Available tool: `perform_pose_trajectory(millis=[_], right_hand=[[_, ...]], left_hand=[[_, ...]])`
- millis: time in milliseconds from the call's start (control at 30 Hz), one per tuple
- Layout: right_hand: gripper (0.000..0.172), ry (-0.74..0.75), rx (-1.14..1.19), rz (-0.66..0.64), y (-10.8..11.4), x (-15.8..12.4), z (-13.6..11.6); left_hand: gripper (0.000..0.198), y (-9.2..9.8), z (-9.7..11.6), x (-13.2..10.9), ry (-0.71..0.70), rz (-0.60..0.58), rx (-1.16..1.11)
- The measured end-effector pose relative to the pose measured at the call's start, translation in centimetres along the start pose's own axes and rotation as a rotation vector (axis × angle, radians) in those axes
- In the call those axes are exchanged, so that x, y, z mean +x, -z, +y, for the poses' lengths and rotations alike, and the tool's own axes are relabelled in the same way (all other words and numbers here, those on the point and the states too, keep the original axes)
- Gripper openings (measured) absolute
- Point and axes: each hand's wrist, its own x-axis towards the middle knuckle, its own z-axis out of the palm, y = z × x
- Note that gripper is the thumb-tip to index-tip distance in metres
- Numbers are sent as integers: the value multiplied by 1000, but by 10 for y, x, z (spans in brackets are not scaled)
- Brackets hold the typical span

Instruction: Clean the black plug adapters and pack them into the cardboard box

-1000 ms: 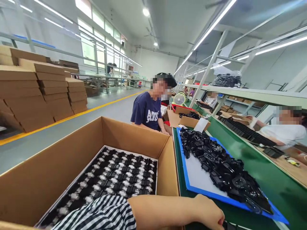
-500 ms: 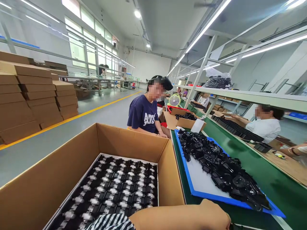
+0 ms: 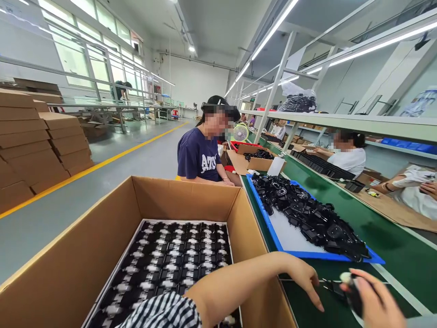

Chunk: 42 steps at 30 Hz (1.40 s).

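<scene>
My left arm, in a striped sleeve, reaches across the corner of a big cardboard box (image 3: 102,237). My left hand (image 3: 302,278) hangs over the green belt (image 3: 382,237) with its fingers stretched down, nothing in them, close to a small black part (image 3: 332,287). My right hand (image 3: 377,303) enters at the bottom right, its fingers curled round a black part with a pale tip (image 3: 351,291). The box holds neat rows of black parts with silver ends (image 3: 177,259). A blue tray (image 3: 290,237) just beyond my hands carries a heap of black parts (image 3: 307,218).
A person in a dark blue T-shirt (image 3: 201,155) sits past the box beside smaller open cartons (image 3: 249,161). Other workers (image 3: 348,157) sit across the belt on the right. Flat cardboard stacks (image 3: 41,141) stand at the left beyond a yellow floor line.
The view has dropped and swung right. My left hand has lifted off the belt edge and opened its fingers downward. My right hand has come into view holding a black part.
</scene>
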Motion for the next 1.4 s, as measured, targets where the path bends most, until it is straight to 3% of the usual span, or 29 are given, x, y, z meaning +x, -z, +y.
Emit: perform_pose_trajectory(millis=[133, 267, 400, 600, 867, 1000, 1100, 1267, 1333, 1400], right_hand=[[65, -147, 4, -80, -29, -10, 22], [59, -129, -94, -163, -33, -13, 30], [56, -183, -199, -232, -21, -12, 17], [49, -71, -394, -388, -14, -13, 8], [46, 61, -473, -342, -17, -19, 15], [46, 171, -451, -258, -19, -17, 11], [39, 212, -465, -142, 7, -8, -11], [22, -138, -517, 243, 117, 2, -49], [22, -288, -630, 303, 154, -5, -49], [20, -402, -711, 258, 171, -13, -38]], left_hand=[[73, -12, -11, -9, -48, 207, -54], [73, -27, -16, 2, -14, 367, -7], [51, -30, -16, 9, -22, 361, 131], [37, -29, -17, 7, -53, 358, 202], [40, -31, -19, 10, -99, 398, 205], [44, -31, -21, 12, -168, 447, 180], [40, -31, -22, 12, -204, 446, 88], [34, -30, -24, 16, -218, 437, -72], [35, -30, -25, 20, -182, 439, -113], [35, -30, -25, 23, -174, 446, -154]])
